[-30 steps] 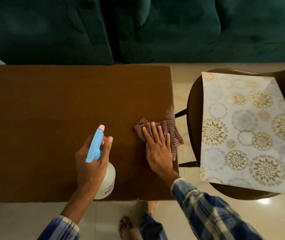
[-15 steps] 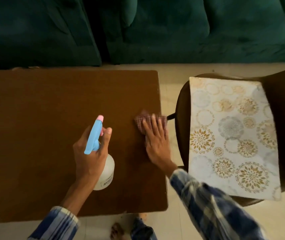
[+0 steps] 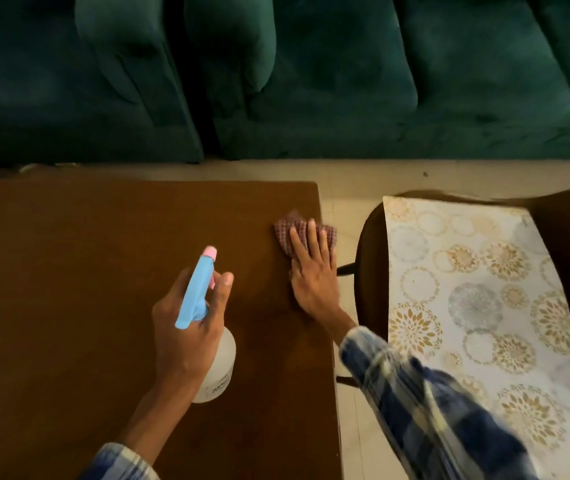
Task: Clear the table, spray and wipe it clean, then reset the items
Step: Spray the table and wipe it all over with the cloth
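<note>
I see the left hand (image 3: 186, 336) clamped on the spray bottle (image 3: 215, 365), held above the worktop (image 3: 69, 289). Right hand (image 3: 313, 275) lies flat, fingers spread, pressing the checked cloth (image 3: 290, 233) at the worktop's right edge

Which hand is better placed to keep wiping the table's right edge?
Right. The right hand lies flat on the checked cloth at the table edge; the left hand holds the spray bottle.
</note>
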